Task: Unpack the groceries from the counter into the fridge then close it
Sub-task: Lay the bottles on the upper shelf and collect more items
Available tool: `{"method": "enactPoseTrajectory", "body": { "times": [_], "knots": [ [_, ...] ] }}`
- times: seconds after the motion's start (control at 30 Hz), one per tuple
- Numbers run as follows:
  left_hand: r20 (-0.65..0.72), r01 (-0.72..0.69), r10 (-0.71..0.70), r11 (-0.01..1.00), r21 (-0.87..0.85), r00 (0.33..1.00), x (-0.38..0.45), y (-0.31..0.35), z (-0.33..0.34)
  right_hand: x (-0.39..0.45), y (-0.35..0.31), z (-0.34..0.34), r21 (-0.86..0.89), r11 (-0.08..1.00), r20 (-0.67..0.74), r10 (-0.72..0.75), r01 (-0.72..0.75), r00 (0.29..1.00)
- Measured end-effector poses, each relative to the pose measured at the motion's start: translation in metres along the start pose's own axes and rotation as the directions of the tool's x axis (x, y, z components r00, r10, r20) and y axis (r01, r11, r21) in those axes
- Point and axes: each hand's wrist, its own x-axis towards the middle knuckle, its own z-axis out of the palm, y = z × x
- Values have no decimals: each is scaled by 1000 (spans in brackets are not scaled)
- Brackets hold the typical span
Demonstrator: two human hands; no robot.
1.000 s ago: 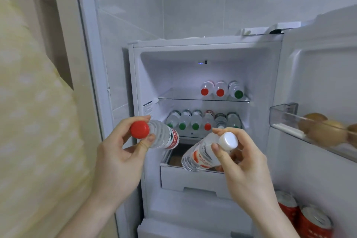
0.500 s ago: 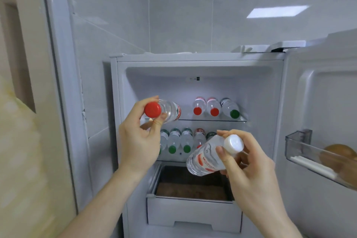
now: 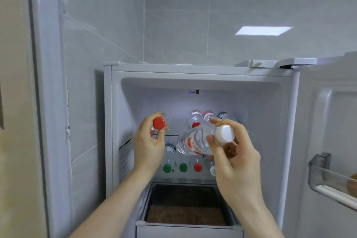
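1. Head view shows the red-capped bottle (image 3: 159, 123) lying base-first at the left end of the upper shelf (image 3: 173, 135). A second ago it was held low, in front of the drawer; now only its cap and shoulder show, pinched by the left hand (image 3: 149, 146), whose fingers (image 3: 161, 135) are curled round the cap.
2. At 3 o'clock from it, the white-capped bottle (image 3: 201, 141) has risen with the right hand (image 3: 234, 160) to the same shelf height. It tilts base-down toward 9 o'clock, the fingers clamped on its neck and cap.
3. Judging by this, the first bottle is nearly placed and the second follows; the gap between it and the three bottles (image 3: 207, 117) at the shelf's right looks the likely slot.
4. Beyond, the lower shelf (image 3: 183, 180) carries a row of green- and red-capped bottles (image 3: 182, 167). At 6 o'clock the drawer (image 3: 189, 227) stands pulled out.
5. Far right, the fridge door (image 3: 332, 141) is open, so closing remains to be done. No tabletop is visible, so I cannot tell what groceries remain.
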Motion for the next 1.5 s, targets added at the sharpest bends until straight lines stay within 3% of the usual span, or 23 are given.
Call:
{"method": "enactPoseTrajectory", "body": {
  "times": [0.13,0.33,0.57,0.77,1.17,1.5],
  "knots": [
    [22,19,-20,999,42,1000,4,-15,7,15,8,19,35,998,-49,-41,42,998],
    [73,59,-82,961,269,994,8,-35,10,31,26,47,66,996,-105,-45,52,993],
    [98,66,-123,891,449,988,14,-48,10,38,54,68,68,998,-66,-3,8,998],
    [214,38,-194,819,572,957,20,-48,12,40,76,87,78,996,-9,41,-40,999],
    [264,-44,-200,714,698,943,29,-54,19,38,113,99,-43,998,151,54,-49,987],
    [294,-75,-206,690,720,933,35,-60,19,49,135,120,-322,942,299,8,93,954]
  ]
}}
